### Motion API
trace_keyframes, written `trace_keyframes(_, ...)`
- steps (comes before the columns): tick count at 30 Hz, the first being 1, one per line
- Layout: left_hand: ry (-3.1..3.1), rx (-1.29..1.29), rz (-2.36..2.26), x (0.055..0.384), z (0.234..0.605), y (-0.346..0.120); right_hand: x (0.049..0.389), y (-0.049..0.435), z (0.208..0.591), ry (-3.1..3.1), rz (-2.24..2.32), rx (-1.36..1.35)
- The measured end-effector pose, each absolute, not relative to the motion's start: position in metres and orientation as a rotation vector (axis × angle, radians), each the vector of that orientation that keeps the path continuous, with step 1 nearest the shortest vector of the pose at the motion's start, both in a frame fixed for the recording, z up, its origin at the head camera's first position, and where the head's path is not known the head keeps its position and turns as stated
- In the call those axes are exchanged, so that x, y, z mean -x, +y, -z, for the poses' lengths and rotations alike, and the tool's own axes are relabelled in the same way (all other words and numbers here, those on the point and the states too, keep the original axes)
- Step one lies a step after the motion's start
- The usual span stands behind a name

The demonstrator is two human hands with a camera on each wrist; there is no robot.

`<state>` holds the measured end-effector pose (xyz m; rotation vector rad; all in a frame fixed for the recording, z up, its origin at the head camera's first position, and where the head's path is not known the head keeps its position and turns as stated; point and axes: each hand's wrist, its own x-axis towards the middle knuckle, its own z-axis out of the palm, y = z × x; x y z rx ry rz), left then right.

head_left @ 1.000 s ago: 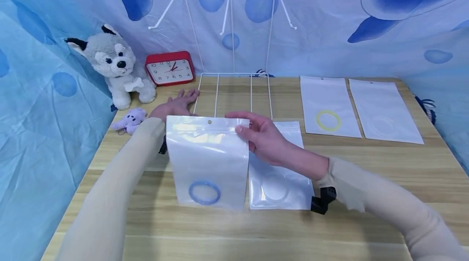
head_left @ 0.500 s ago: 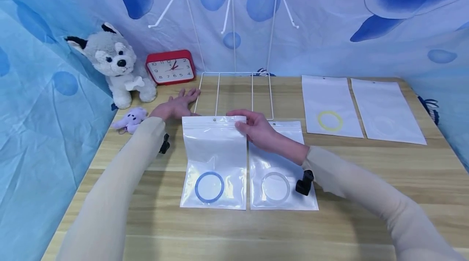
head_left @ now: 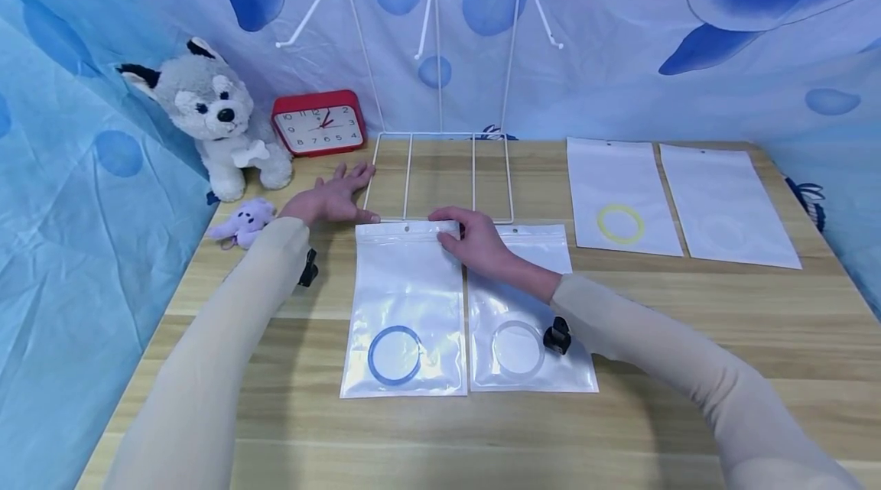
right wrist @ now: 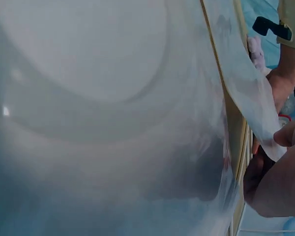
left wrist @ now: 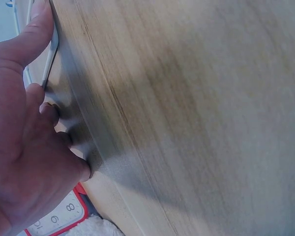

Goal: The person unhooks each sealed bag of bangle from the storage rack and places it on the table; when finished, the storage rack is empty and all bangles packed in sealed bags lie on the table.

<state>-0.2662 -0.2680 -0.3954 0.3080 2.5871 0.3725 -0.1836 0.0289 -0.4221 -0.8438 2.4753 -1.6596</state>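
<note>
My right hand (head_left: 475,243) pinches the top right corner of a white zip bag (head_left: 406,283) with a blue ring (head_left: 394,355) in it. In the right wrist view the thumb (right wrist: 287,133) lies over the bag's edge with fingers beneath. The bag lies on the table, its top corner slightly raised. To its right is a second zip bag (head_left: 485,352) with a clear ring (head_left: 518,324), partly under my right forearm. My left hand (head_left: 330,198) rests with spread fingers at the left side of a white wire rack (head_left: 473,176), thumb near its front corner.
Two more white bags lie at the back right, one with a yellow ring (head_left: 621,209), the other with a faint pale ring (head_left: 729,230). A red clock (head_left: 320,123), a plush husky (head_left: 213,115) and a small purple plush (head_left: 245,224) stand at the left. The rack's hooks rise behind.
My right hand has lowered the blue-ring bag, which hung tilted before and now lies nearly flat beside the clear-ring bag. The left hand has stayed on the rack.
</note>
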Motion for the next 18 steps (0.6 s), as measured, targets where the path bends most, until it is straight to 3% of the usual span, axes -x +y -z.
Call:
trace_keyframes(13,2.575,-0.34,-0.409,0.2674,0.3971,-0.2686,0.1884,0.0226,0.4261,2.947,0.942,0.905)
trace_keyframes(18,2.584,-0.352,-0.443,0.2644,0.3971,-0.275,0.1868,0.0291,0.4197,2.987,0.936,0.886)
